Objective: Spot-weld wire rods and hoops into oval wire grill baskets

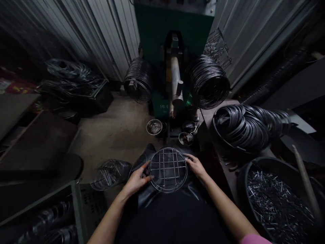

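Note:
A round wire rack (169, 168) with a crossed grid of bars inside its ring lies over my lap, between both hands. My left hand (138, 178) grips the ring at its left edge, fingers and thumb around the wire. At the upper right edge, my right hand (195, 165) holds the same ring with its fingers closed on it. Beyond the rack stands a green machine (157, 91) with a thick metal arm (175, 74).
Wire ring bundles (138, 79) hang on both sides of the machine. To the right are a tray of rings (243, 127) and a tub of short metal pieces (276, 200). Small bowls (154, 127) sit below the machine. A crate (76, 203) is at lower left.

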`<action>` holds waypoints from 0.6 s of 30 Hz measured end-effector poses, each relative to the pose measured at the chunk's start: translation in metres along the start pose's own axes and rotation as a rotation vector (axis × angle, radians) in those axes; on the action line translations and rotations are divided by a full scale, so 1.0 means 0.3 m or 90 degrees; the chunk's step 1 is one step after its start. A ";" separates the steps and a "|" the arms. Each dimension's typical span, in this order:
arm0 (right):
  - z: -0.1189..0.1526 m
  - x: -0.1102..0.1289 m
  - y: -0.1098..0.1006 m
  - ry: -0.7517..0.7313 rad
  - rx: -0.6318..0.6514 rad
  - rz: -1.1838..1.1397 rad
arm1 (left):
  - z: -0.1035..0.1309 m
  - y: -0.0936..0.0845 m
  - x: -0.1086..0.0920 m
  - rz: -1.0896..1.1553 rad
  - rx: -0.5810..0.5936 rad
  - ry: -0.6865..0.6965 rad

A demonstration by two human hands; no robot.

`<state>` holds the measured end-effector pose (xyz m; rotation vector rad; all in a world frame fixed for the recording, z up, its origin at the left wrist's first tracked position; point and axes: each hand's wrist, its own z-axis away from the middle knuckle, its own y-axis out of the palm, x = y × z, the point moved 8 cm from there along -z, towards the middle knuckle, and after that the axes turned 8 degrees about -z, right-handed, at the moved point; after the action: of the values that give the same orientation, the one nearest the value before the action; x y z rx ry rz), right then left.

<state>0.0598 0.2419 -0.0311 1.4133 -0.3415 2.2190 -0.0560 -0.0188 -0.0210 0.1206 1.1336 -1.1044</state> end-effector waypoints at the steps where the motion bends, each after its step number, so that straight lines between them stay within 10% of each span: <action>1: -0.003 0.009 0.000 -0.015 -0.003 0.019 | -0.001 -0.001 0.002 -0.021 -0.004 -0.003; 18: -0.021 0.054 0.027 -0.104 0.080 0.179 | -0.072 0.023 0.075 0.045 0.032 0.047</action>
<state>0.0449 0.2421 -0.0188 1.7110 -0.4919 2.3858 -0.0652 -0.0171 -0.0516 0.2408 1.1588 -1.0723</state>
